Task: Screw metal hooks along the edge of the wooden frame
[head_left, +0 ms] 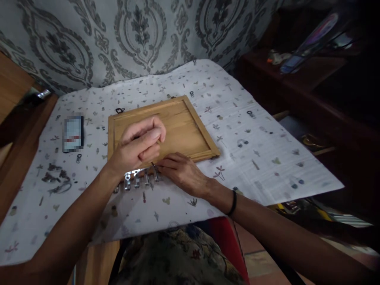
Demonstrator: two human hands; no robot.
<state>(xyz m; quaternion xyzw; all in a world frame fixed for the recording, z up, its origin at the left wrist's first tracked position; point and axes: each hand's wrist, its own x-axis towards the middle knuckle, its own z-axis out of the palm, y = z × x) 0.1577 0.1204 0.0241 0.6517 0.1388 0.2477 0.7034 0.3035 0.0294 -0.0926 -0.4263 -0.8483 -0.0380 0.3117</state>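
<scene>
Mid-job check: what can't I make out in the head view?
Head view, all items:
Left hand: anything inside its grip is hidden by curled fingers.
Right hand: contact with the rightmost metal fitting is too small and dim to judge.
Wooden panel: near edge partly covered by both hands.
Loose metal pieces: blurred, so uncountable.
Phone: display masked by pixelation.

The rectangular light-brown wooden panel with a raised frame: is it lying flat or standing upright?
The panel lies flat: its recessed face points upward, and the white plant-patterned cloth shows around it.
</scene>
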